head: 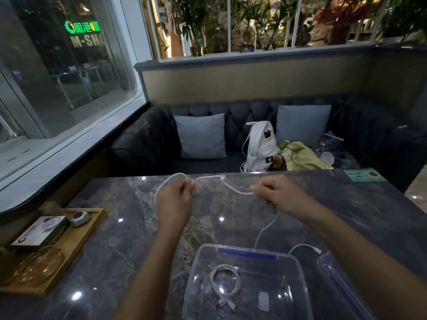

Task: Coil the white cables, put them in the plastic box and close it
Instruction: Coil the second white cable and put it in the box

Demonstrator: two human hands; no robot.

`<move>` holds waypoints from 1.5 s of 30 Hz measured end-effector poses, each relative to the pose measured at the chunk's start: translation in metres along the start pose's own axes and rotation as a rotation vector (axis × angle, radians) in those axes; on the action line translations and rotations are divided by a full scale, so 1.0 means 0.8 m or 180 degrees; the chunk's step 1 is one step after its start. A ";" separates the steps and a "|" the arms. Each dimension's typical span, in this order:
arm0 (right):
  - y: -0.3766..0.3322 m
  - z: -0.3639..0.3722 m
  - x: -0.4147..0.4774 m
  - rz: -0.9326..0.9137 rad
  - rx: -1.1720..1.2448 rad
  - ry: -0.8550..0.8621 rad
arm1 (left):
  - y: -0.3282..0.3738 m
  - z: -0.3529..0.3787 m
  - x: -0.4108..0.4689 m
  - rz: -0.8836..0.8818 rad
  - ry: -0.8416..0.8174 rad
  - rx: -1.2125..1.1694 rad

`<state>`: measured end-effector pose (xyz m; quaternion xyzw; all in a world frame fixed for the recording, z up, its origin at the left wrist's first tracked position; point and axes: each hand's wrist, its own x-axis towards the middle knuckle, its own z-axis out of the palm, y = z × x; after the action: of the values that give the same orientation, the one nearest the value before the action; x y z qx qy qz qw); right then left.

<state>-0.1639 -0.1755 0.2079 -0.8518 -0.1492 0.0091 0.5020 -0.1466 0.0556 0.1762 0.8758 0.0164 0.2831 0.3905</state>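
1. White cable (233, 190) is stretched between two hands, up over the grey stone tabletop (115, 239).
2. The left hand (174, 199) pinches the cable with bent fingers, and a loop sticks out from it on the far side.
3. The right hand (279, 192) pinches the cable too, with its fingers curled round it.
4. From the right hand the cable hangs down to the tabletop, and its end lies beside the lid (342, 285).
5. The clear plastic box (300, 273) sits open near the person, with the lid just to its right.
6. A coiled cable (225, 280) lies inside the box, near a small pale thing (264, 301), maybe a plug.
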 end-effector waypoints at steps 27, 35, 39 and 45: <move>0.017 0.030 0.004 -0.0238 -0.0493 -0.0176 | 0.024 0.037 -0.035 0.0590 -0.1823 -0.1361; 0.008 0.068 -0.004 -0.0654 -0.0827 0.0670 | 0.025 0.052 -0.032 0.0682 -0.1223 -0.0713; 0.007 0.046 0.003 -0.1113 -0.2061 0.0607 | 0.022 0.046 -0.036 0.1175 -0.1347 0.0387; 0.007 0.014 0.028 -0.0103 -0.1437 0.0456 | 0.046 0.020 -0.028 0.1854 -0.1175 -0.0094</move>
<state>-0.1433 -0.1630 0.2007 -0.9384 -0.1251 -0.0930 0.3082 -0.1645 0.0140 0.1824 0.8744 -0.3093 0.2196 0.3024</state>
